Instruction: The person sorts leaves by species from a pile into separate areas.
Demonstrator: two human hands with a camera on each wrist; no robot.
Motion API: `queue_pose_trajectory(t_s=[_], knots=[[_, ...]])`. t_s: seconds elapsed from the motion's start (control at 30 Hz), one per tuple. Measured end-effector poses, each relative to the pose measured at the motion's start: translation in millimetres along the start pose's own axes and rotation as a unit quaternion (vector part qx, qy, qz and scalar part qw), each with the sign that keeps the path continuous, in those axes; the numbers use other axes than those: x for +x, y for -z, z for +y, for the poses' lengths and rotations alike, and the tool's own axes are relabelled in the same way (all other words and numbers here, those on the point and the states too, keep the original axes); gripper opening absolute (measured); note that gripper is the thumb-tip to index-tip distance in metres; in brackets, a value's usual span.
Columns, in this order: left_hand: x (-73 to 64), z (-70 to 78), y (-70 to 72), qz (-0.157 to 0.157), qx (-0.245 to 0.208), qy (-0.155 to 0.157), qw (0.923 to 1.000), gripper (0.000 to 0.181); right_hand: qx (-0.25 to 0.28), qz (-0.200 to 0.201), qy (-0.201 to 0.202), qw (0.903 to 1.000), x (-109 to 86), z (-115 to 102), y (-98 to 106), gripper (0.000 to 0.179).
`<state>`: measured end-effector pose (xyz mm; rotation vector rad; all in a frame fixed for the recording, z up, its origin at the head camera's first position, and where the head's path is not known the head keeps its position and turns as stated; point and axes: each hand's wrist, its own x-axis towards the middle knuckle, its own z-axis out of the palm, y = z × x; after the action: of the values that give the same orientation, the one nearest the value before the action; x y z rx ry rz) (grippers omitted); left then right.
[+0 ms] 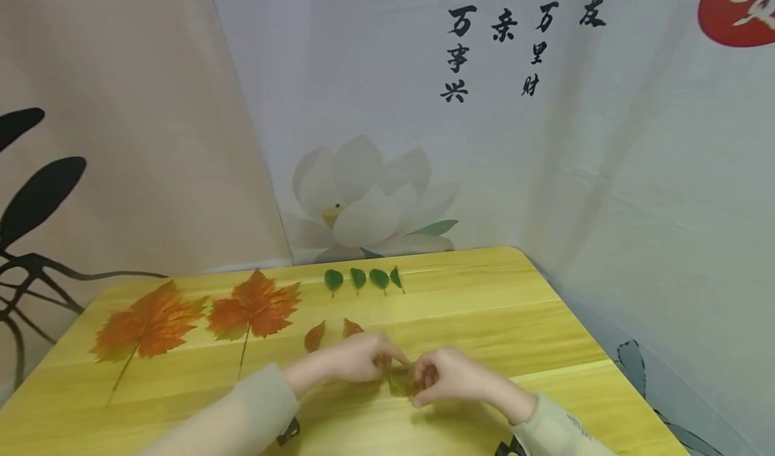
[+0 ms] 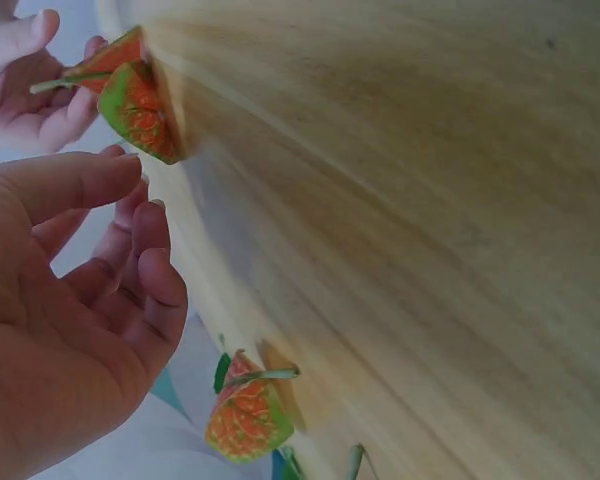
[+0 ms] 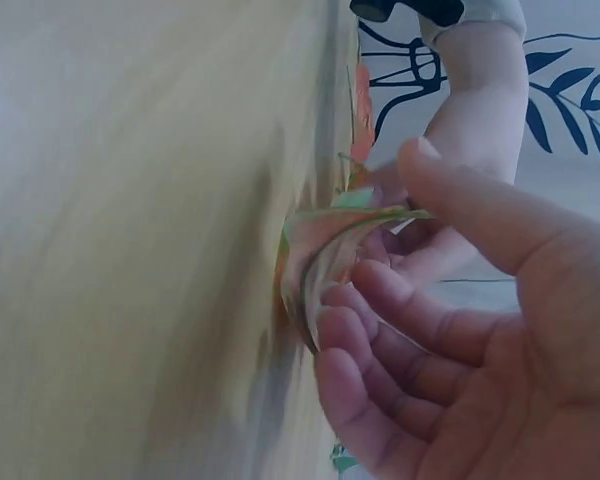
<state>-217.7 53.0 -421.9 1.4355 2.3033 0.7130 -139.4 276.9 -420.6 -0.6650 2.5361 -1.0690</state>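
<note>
A small leaf (image 1: 399,381), green-edged and orange-red in the left wrist view, lies curled on the wooden tabletop between the two hands. My left hand (image 1: 366,357) has its fingertips right at the leaf's near-left edge, fingers loosely bent. On the other side is my right hand (image 1: 448,375), thumb and fingers parted around the leaf's stem end. In the right wrist view the leaf (image 3: 325,250) overlaps the right fingertips (image 3: 345,325). Beyond the left hand lie two small orange leaves, one (image 1: 315,336) fully visible and another (image 1: 353,327) partly hidden.
Two large orange maple leaves, one (image 1: 148,325) far left and one (image 1: 254,306) nearer the middle, lie with long stems. Several small green leaves (image 1: 358,279) form a row near the back edge. A printed cloth (image 1: 387,106) hangs behind the table (image 1: 514,308).
</note>
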Motion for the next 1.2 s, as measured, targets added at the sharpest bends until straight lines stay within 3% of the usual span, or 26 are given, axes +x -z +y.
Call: queue_pose_trajectory(t_s=[0.2,0.4,0.6,0.77,0.97,1.07,1.2], knots=[[3.4,-1.9,-7.9,-0.009,0.006,0.012,0.9999,0.048,-0.013,-0.006,-0.009,0.9999,5.0,6.3,-2.1,0.028],[8.7,-0.9,-14.3,0.000,0.016,0.014,0.9998,0.033,0.001,0.003,-0.023,0.9997,7.5,11.3,-4.5,0.027],[13.1,-1.1,-15.8,0.018,0.015,0.016,0.9996,0.013,0.026,0.015,-0.025,0.9993,6.8,18.1,-3.5,0.015],[13.1,-0.7,-14.2,0.055,0.006,0.022,0.9982,0.002,0.056,0.020,-0.030,0.9978,4.8,22.0,2.8,0.009],[10.2,-1.7,-9.4,0.132,-0.029,0.031,0.9904,0.005,0.085,0.056,-0.021,0.9946,2.9,28.0,15.7,0.010],[9.3,-2.2,-7.5,0.157,-0.051,0.039,0.9855,0.005,0.123,0.078,-0.039,0.9886,1.1,34.3,19.8,0.010],[9.0,-2.0,-6.3,0.159,-0.079,0.058,0.9823,0.005,0.180,0.103,-0.078,0.9751,-1.7,42.2,22.5,0.019]])
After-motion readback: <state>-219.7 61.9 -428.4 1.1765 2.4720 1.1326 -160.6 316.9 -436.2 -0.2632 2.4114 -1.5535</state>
